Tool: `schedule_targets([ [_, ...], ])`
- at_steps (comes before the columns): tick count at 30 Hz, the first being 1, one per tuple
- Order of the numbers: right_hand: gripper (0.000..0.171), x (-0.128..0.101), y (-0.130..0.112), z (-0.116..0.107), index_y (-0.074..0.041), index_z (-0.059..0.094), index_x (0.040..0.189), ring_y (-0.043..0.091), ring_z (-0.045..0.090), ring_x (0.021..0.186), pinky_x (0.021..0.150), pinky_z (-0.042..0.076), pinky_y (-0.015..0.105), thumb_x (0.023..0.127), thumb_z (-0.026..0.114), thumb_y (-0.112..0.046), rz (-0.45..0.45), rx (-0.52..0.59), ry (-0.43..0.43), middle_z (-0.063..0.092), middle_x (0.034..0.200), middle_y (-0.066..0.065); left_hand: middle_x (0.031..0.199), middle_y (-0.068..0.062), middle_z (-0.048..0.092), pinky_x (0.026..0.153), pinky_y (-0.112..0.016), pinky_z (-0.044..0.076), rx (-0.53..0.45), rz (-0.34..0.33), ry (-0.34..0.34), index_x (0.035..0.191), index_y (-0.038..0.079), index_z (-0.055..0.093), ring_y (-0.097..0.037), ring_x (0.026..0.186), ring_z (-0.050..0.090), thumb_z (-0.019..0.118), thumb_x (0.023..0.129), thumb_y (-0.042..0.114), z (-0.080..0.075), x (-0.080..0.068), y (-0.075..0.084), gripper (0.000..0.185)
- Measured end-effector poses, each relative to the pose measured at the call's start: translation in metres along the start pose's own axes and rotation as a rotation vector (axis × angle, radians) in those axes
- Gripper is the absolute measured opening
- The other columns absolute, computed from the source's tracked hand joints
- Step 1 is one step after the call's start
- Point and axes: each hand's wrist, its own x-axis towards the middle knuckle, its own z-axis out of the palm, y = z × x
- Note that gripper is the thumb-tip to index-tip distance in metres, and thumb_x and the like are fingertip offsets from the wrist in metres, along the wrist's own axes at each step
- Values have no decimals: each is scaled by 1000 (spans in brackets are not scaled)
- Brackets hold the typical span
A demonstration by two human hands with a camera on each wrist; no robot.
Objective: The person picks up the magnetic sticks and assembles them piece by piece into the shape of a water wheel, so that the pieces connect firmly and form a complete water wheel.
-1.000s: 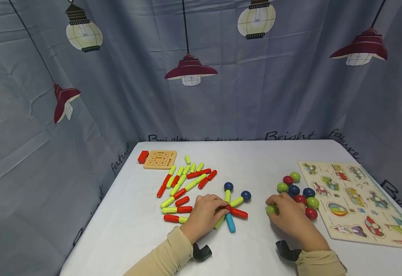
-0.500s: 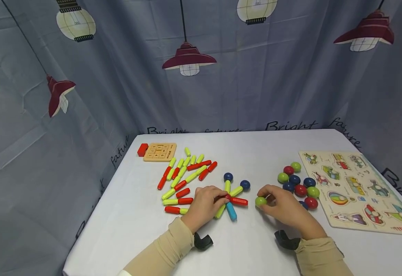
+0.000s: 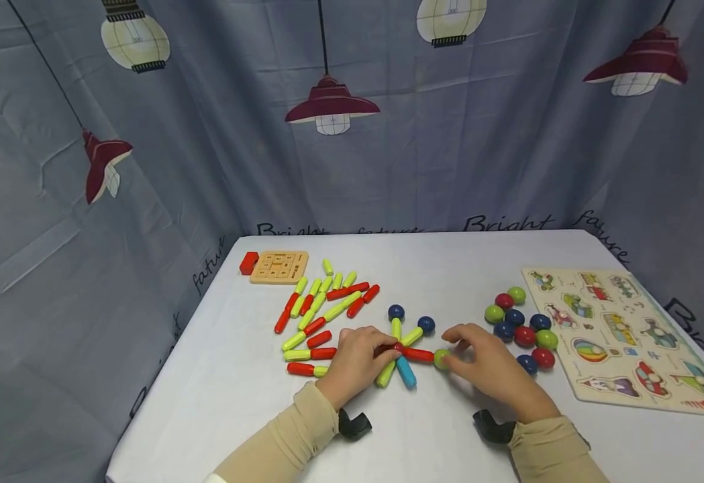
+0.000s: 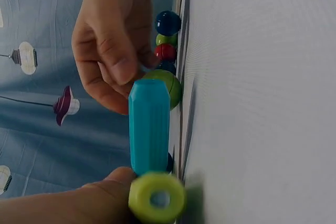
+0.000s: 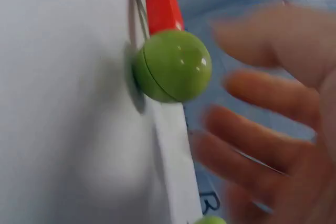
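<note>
My left hand (image 3: 356,360) pinches the small red ball (image 3: 398,347) at the hub of a star of rods. From that ball spread two yellow-green rods tipped with dark blue balls (image 3: 396,312), a red rod (image 3: 418,355), a blue rod (image 3: 406,372) and another yellow-green rod (image 3: 385,374). A green ball (image 5: 173,66) sits at the red rod's outer end. Just right of it is my right hand (image 3: 489,365), its fingers spread and apart from the ball in the right wrist view. The left wrist view has the blue rod (image 4: 149,127) up close.
Several loose red, green and blue balls (image 3: 524,337) cluster on the right, beside a wooden picture puzzle board (image 3: 647,335). Many red and yellow-green rods (image 3: 315,325) lie on the left. Behind them are a wooden number board (image 3: 279,267) and a red block (image 3: 249,263).
My right hand has carried the green ball leftward from the loose balls to the red rod's end and let it go. The left hand keeps its hold on the hub.
</note>
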Motion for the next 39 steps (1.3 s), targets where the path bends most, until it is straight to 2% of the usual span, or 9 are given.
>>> schedule_targets([
  [4, 30, 0, 13, -10, -4, 69, 120, 45, 54, 114, 90, 41, 59, 91, 69, -11, 55, -134, 303, 62, 122, 21, 99, 15, 73, 83, -31, 33, 92, 25, 15, 115, 30, 79, -6, 92, 58, 74, 92, 48, 0, -2, 2, 30],
  [6, 30, 1, 20, -14, 0, 69, 119, 50, 48, 117, 87, 34, 62, 90, 66, -6, 97, -172, 396, 59, 123, 27, 101, 14, 72, 85, -32, 34, 119, 41, 22, 116, 30, 78, -8, 95, 57, 73, 93, 50, 0, -3, 2, 31],
  [7, 31, 1, 23, -16, 1, 69, 120, 51, 47, 117, 86, 33, 63, 90, 65, -5, 125, -185, 405, 58, 124, 28, 103, 13, 72, 87, -33, 34, 123, 48, 23, 117, 30, 77, -8, 97, 57, 72, 94, 49, 0, -3, 2, 30],
  [10, 34, 1, 30, -16, 4, 67, 122, 53, 46, 117, 88, 35, 66, 90, 64, -4, 163, -196, 359, 57, 125, 31, 108, 11, 70, 89, -35, 35, 127, 82, 24, 123, 30, 75, -10, 103, 58, 69, 98, 44, -1, -5, 1, 29],
  [15, 37, 4, 32, -14, 5, 67, 124, 55, 48, 115, 94, 38, 69, 89, 64, -2, 158, -200, 282, 57, 124, 35, 110, 11, 67, 88, -35, 34, 127, 133, 12, 129, 32, 73, -10, 103, 57, 68, 100, 33, -2, -7, -1, 29],
  [24, 37, 3, 25, -6, 4, 67, 125, 55, 50, 123, 101, 42, 70, 89, 68, -2, 150, -176, 157, 57, 128, 34, 98, 13, 64, 85, -32, 32, 132, 143, 16, 121, 32, 77, -7, 93, 52, 74, 94, 44, 1, -6, 3, 29],
  [32, 37, 0, 15, -2, -5, 70, 121, 40, 64, 108, 92, 55, 59, 85, 79, -7, 178, -90, 47, 63, 125, 23, 92, 13, 61, 82, -30, 31, 167, 156, 33, 118, 31, 79, -5, 88, 50, 75, 92, 47, 4, -6, 6, 30],
  [35, 36, -1, 16, -3, -9, 69, 118, 29, 63, 97, 85, 57, 49, 84, 82, -11, 195, -41, -15, 68, 113, 15, 91, 13, 61, 81, -30, 30, 154, 133, 34, 118, 30, 79, -5, 87, 50, 75, 92, 47, 4, -7, 6, 31],
  [39, 34, 1, 16, -8, -13, 68, 113, 20, 58, 89, 78, 52, 33, 82, 83, -13, 142, 77, -121, 67, 100, 2, 88, 14, 62, 81, -30, 31, 119, 86, 45, 118, 28, 79, -5, 86, 52, 76, 92, 47, 3, -5, 6, 33],
])
